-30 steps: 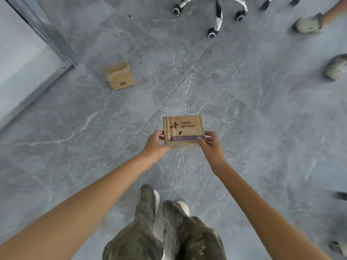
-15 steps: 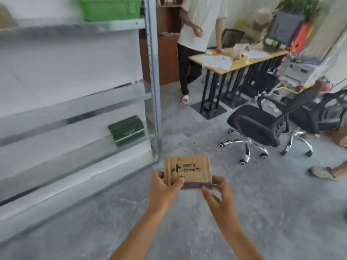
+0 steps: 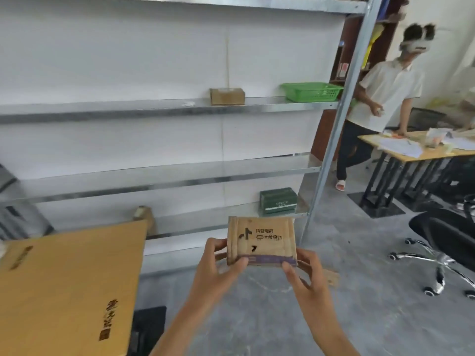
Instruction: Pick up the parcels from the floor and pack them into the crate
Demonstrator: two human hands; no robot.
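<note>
- Head view showed a cardboard parcel (image 3: 261, 241) held in the air in front of the metal shelving (image 3: 164, 109).
- Left hand (image 3: 218, 272) gripped its left edge, and right hand (image 3: 305, 274) pinched its lower right corner.
- A large cardboard flap (image 3: 69, 283) stood at the lower left.

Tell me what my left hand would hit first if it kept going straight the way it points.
The left hand grips the parcel; past that, probably the metal rack's low shelf near the dark green box, though depth is hard to judge.

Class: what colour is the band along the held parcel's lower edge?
Purple band on brown cardboard parcel; head view.
</note>
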